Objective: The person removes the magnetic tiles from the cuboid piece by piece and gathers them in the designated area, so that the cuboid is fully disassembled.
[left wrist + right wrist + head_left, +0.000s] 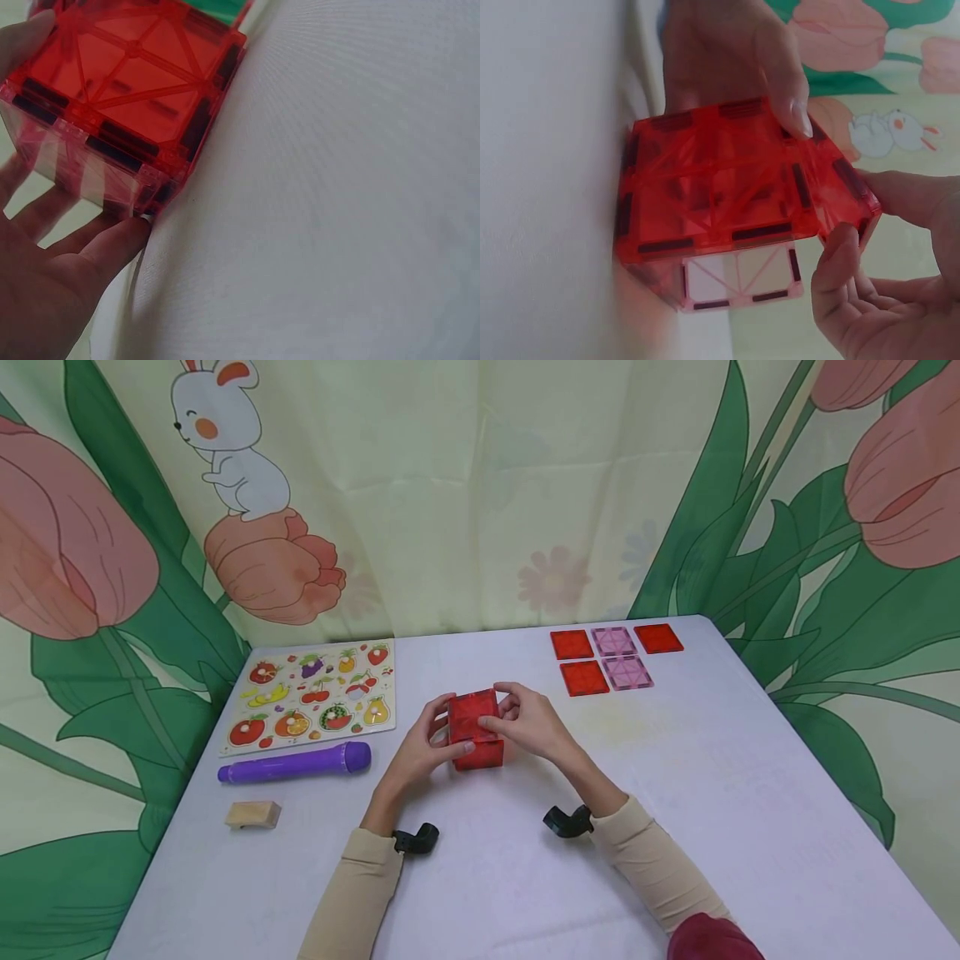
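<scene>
Near the middle of the table stands a small box of see-through magnetic tiles (pixel 478 756), with a red front and pink tiles at its sides. My left hand (pixel 423 743) holds it from the left, thumb at the front upper edge and fingers along the pink side (pixel 82 161). A red magnetic tile (pixel 471 714) sits over the top of the box, slanted in the right wrist view. My right hand (pixel 528 720) pinches this tile at its right edge, between the thumb and the fingers (pixel 836 259).
Three red tiles (pixel 585 678) and two pink tiles (pixel 627 672) lie at the back right. A fruit puzzle board (pixel 352 693), a purple toy microphone (pixel 296 765) and a wooden block (pixel 252 814) are at the left. A printed curtain (pixel 465 527) hangs behind the table.
</scene>
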Demonstrator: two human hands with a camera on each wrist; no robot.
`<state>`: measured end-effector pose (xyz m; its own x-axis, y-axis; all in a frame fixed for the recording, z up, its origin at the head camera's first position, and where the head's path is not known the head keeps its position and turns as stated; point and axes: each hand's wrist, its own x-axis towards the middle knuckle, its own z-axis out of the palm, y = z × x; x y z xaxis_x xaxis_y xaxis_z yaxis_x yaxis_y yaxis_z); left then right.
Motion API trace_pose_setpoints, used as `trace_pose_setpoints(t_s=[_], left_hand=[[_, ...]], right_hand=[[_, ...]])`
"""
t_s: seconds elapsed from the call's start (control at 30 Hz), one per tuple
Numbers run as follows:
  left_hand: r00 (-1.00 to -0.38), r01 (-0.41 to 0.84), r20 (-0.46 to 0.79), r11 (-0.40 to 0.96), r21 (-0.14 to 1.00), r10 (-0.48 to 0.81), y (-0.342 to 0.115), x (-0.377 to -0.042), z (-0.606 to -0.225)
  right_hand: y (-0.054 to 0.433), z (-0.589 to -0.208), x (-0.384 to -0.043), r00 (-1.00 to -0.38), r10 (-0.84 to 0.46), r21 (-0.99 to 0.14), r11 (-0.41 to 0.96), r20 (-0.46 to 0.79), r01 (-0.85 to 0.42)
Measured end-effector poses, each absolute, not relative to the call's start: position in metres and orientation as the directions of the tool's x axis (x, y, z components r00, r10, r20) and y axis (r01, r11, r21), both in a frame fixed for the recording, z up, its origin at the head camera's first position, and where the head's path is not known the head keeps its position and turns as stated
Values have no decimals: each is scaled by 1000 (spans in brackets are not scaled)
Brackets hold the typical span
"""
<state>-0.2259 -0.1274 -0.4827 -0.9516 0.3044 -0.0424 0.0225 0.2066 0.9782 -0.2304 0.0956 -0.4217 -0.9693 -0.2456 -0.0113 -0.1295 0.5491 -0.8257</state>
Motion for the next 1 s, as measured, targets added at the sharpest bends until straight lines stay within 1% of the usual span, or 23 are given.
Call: trace_pose_setpoints(t_s=[0.2,0.23,0.57,0.8,1.0], left_hand=[[-952,10,-55,211,978,300,-127,-227,-483],[-954,17,-47,211,977,296,-127,-229,-488],[-954,21,-39,199,980,296,-128,-228,-487],[-952,18,-45,205,979,301,-128,-228,-487],[-950,24,-44,210,977,310,-129,-229,-488]], right_hand=[[98,-420,-232,-953,-282,-876,481,-110,-41],[98,-420,-233,-950,-288,-879,476,-119,-34],[101,-419,-233,-933,-337,-918,396,-125,-20],[105,-415,-235,-955,-280,-920,391,-94,-24],[112,-414,-239,-971,-216,-930,367,-99,13]])
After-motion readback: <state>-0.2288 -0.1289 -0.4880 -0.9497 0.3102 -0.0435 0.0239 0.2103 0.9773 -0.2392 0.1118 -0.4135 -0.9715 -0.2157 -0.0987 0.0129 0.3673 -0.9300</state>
